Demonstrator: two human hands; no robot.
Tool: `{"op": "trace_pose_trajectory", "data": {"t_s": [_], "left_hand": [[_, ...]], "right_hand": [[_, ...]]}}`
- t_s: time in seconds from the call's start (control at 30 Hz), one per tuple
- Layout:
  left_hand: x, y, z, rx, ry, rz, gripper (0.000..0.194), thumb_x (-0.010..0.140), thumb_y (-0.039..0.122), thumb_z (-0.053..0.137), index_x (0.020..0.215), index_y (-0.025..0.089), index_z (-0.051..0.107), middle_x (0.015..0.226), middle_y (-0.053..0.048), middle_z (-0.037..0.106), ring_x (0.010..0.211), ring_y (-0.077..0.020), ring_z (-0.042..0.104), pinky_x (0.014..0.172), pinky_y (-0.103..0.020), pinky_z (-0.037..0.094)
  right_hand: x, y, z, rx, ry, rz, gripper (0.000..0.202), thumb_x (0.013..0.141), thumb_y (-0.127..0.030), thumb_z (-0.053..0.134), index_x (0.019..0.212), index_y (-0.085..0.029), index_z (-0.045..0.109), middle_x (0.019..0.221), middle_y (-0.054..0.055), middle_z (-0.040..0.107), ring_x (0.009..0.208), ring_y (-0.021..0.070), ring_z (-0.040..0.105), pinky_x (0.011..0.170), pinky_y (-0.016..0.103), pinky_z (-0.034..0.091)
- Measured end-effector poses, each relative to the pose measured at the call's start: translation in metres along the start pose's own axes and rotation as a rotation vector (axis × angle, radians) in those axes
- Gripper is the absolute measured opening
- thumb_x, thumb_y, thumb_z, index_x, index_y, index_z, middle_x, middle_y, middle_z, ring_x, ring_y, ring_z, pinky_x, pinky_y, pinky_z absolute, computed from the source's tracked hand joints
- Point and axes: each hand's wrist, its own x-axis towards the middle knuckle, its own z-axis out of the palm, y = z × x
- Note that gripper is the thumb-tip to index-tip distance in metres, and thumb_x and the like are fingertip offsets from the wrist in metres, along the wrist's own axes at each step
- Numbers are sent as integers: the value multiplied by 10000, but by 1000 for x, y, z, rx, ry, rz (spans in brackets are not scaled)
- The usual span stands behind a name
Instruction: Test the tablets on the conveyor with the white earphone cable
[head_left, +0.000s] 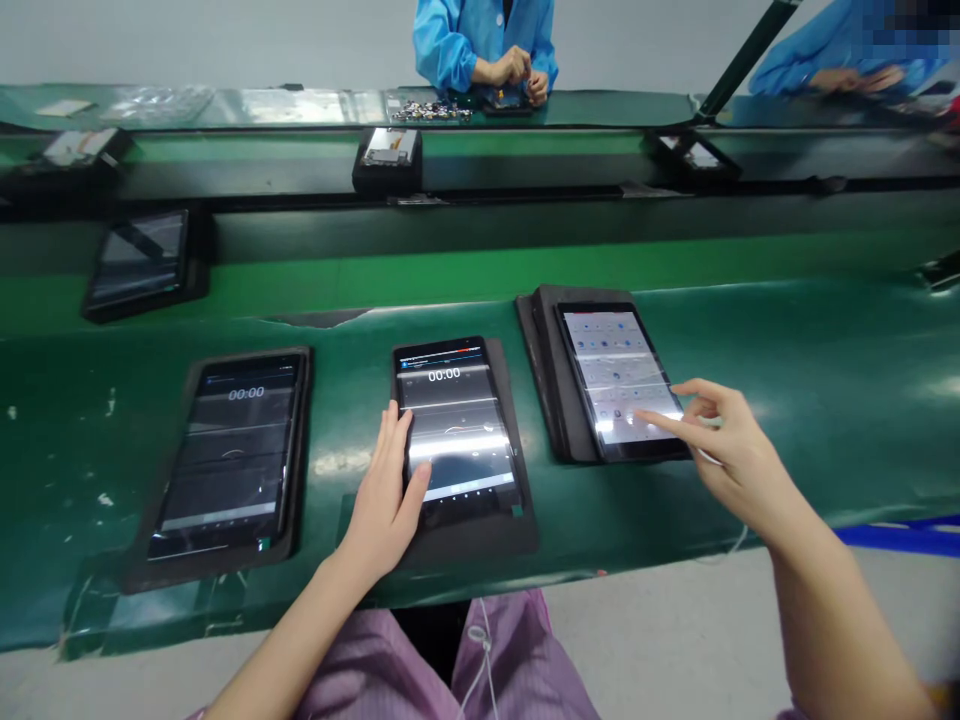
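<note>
Left hand [386,495], unclenched, lies along one of three near tablets [461,440]; right hand [727,445], well apart, points loosely at another.

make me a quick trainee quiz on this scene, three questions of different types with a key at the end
1. Multiple choice: of the three tablets on the near green bench, which one shows rows of icons?
a) left
b) middle
c) right
2. True or false: the left hand is at the left edge of the middle tablet.
3. Fill in: the left tablet and the middle tablet both display the digits ____.

Key:
1. c, the right tablet
2. True
3. 00:00
</note>
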Motion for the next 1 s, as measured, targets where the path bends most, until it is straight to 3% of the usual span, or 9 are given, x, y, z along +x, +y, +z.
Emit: {"op": "trace_pose_trajectory", "data": {"t_s": [0.17, 0.33, 0.43, 0.53, 0.63, 0.73, 0.8, 0.87, 1.0], "left_hand": [[1, 2, -1, -3, -5, -6, 568, 1045, 421, 383, 1569, 262, 231, 1656, -119, 186, 1517, -313, 164, 1174, -544, 321], [0, 3, -1, 6, -14, -7, 574, 1044, 424, 385, 1570, 268, 218, 1657, -125, 180, 1516, -319, 161, 1167, -558, 327], [1, 5, 1, 27, 1, 10, 578, 1044, 437, 373, 1569, 249, 220, 1652, -146, 189, 1515, -330, 162, 1156, -574, 335], [7, 9, 8, 28, -1, 37, 583, 1044, 459, 354, 1563, 218, 238, 1643, -171, 208, 1518, -335, 151, 1159, -584, 322], [17, 17, 20, 13, -40, 64, 592, 1044, 462, 338, 1558, 184, 242, 1643, -191, 194, 1522, -341, 133, 1168, -593, 294], [24, 23, 32, 10, -33, 91, 598, 1041, 452, 338, 1553, 156, 244, 1643, -210, 172, 1523, -351, 122, 1172, -595, 282], [27, 26, 37, 10, -10, 108, 606, 1037, 441, 355, 1558, 161, 223, 1642, -213, 170, 1523, -353, 133, 1173, -590, 283], [29, 29, 40, 10, 1, 119, 622, 1032, 431, 373, 1568, 180, 181, 1645, -205, 171, 1523, -350, 137, 1176, -591, 277], [37, 38, 49, -2, -43, 124, 648, 1026, 438, 370, 1576, 198, 123, 1652, -201, 149, 1529, -342, 98, 1186, -604, 244]], "right_hand": [[9, -6, 1, -17, -38, -23, 462, 902, -16, 368, 1037, -237, 751, 1062, 102, 512, 743, 155, 504, 643, 292, 505], [-1, 0, -6, -26, 15, 108, 528, 874, -33, 348, 1138, -298, 721, 1079, 94, 504, 715, 149, 524, 679, 336, 542], [-14, 1, -6, -40, 74, 260, 469, 921, -115, 371, 1225, -313, 669, 1073, 91, 538, 686, 159, 548, 648, 334, 536], [-27, -2, -4, -59, 106, 493, 372, 967, -306, 383, 1194, -324, 677, 995, 87, 609, 794, 235, 628, 653, 374, 526], [-36, -3, -3, 23, 124, 764, 388, 914, -453, 410, 1131, -303, 695, 922, 83, 666, 818, 277, 662, 680, 423, 527], [-39, 3, -1, 158, 127, 988, 439, 829, -502, 436, 1102, -273, 694, 895, 79, 694, 653, 251, 628, 661, 455, 541], [-37, 12, 2, 258, 109, 1066, 445, 784, -507, 462, 1083, -267, 687, 925, 83, 711, 607, 239, 615, 672, 475, 563], [-34, 24, 8, 370, 87, 1088, 458, 770, -527, 485, 1092, -259, 668, 987, 96, 725, 690, 254, 671, 727, 475, 592], [-29, 48, 20, 518, 95, 1073, 530, 788, -597, 488, 1157, -242, 625, 980, 129, 738, 794, 265, 732, 711, 391, 629]]}}
